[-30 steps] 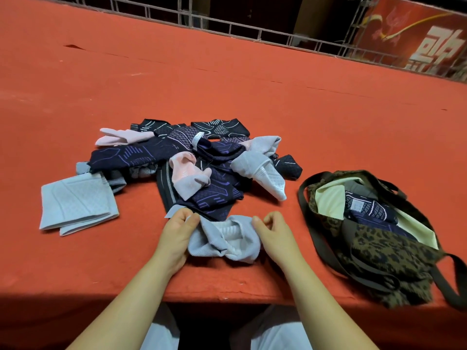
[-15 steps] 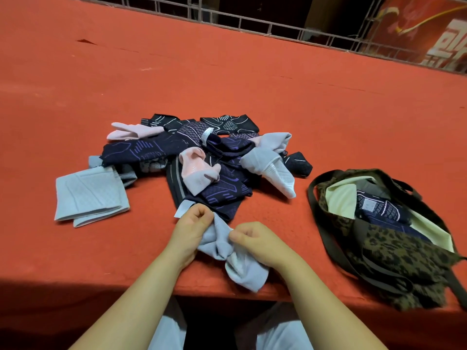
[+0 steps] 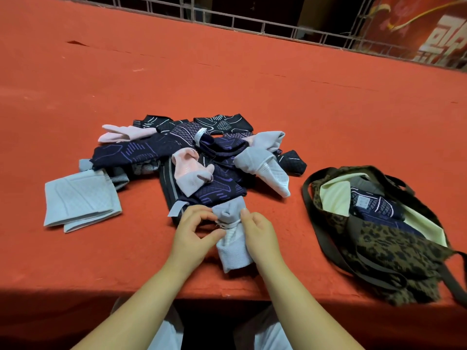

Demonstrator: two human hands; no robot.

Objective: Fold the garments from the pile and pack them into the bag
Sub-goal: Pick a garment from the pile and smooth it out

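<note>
Both hands pinch the grey garment [image 3: 231, 238], left hand [image 3: 193, 232] at nine o'clock, right hand [image 3: 260, 232] at three; bag [image 3: 331, 238] further right.

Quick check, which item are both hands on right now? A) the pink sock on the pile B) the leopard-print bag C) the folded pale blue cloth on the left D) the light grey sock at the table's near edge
D: the left hand and the right hand pinch the light grey sock from either side, near the table's front edge.
</note>
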